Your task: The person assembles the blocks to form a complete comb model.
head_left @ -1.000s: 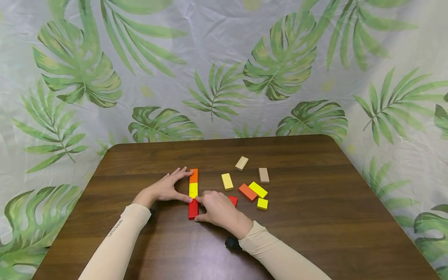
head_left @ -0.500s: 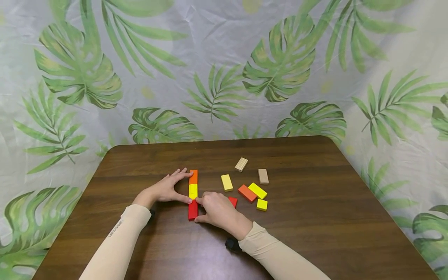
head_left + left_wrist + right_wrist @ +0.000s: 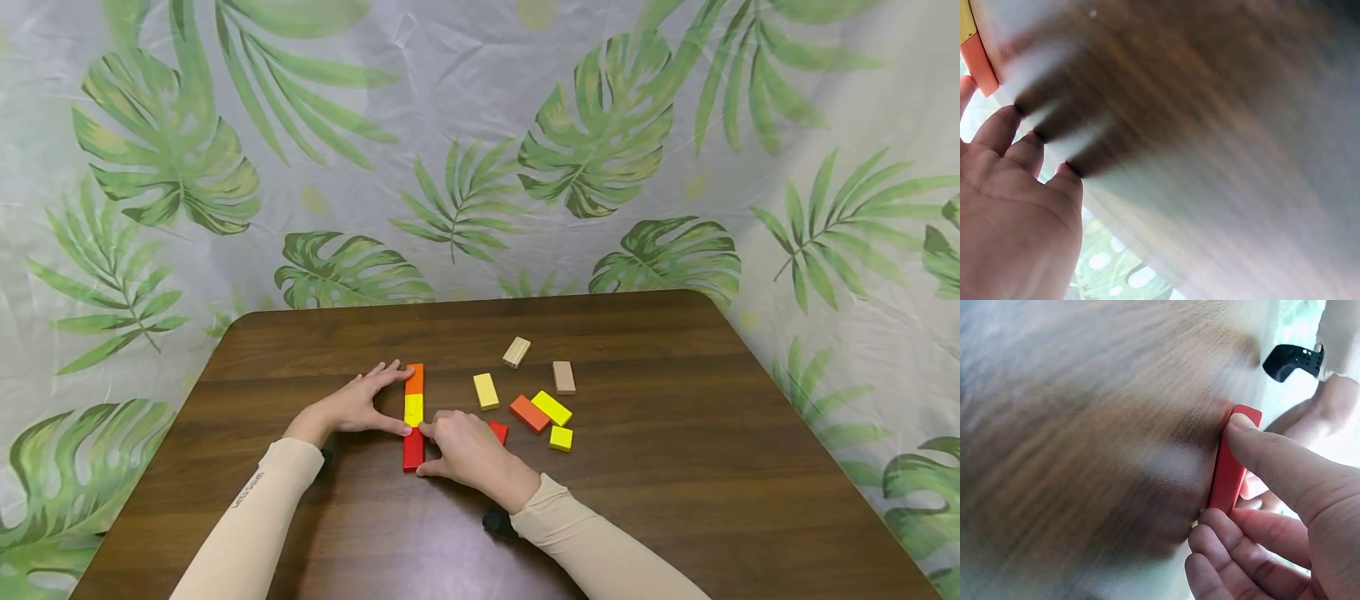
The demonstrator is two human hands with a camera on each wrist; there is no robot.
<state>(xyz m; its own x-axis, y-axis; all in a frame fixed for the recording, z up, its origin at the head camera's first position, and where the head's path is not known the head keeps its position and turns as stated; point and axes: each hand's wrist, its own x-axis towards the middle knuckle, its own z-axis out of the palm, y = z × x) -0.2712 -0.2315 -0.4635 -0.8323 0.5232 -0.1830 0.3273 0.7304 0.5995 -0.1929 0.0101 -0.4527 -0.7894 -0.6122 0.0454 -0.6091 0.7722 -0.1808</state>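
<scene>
A straight row of flat wooden blocks runs away from me on the table: a red block (image 3: 414, 450) nearest, a yellow block (image 3: 414, 410) in the middle and an orange block (image 3: 415, 379) farthest. My left hand (image 3: 352, 406) lies along the row's left side, fingers spread. Its index fingertip touches the orange block near its far end, and its thumb tip is where yellow meets red. From the right, my right hand (image 3: 468, 450) pinches the red block, with the thumb at its near end and the index finger by the yellow seam. In the right wrist view the red block (image 3: 1232, 465) lies flat between them.
Partly behind my right hand is another red block (image 3: 498, 432). Farther right lie an orange-red block (image 3: 530, 413), a yellow block (image 3: 552, 407), a smaller yellow block (image 3: 561, 438), a pale yellow block (image 3: 486, 392), a tan block (image 3: 564, 377) and a ridged wooden block (image 3: 517, 352).
</scene>
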